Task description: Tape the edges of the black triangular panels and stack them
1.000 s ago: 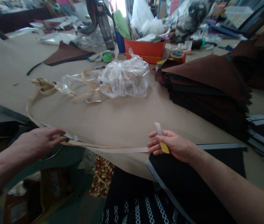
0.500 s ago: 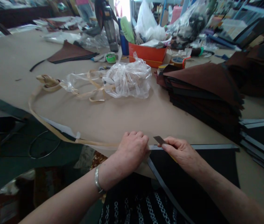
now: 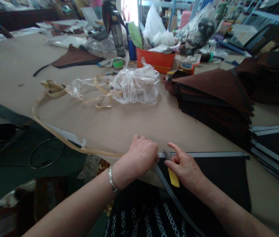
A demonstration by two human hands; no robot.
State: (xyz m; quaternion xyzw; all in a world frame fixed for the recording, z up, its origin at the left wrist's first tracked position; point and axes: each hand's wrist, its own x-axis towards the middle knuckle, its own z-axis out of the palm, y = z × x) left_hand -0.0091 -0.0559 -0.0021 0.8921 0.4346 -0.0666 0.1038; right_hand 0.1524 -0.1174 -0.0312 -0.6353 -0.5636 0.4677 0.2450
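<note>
Yellow-handled blade (image 3: 173,178) was clamped in your right hand (image 3: 187,169); your left hand (image 3: 141,153) curled at the beige strip (image 3: 100,152), its hold I could not tell.

The left hand (image 3: 142,154) is hiding its own fingertips and is blocking the view of the beige strip (image 3: 96,151) beyond the wrist. The right hand (image 3: 186,166) is covering the middle of the yellow-handled knife (image 3: 173,178). The right forearm is concealing part of the black cloth (image 3: 224,174), which is running past the bottom edge. Grey-edged sheets (image 3: 277,149) are extending off the right edge. The clear bag (image 3: 138,86) is wrapping contents too blurred to identify. The top edge is cutting off a person in pink (image 3: 96,4).
</note>
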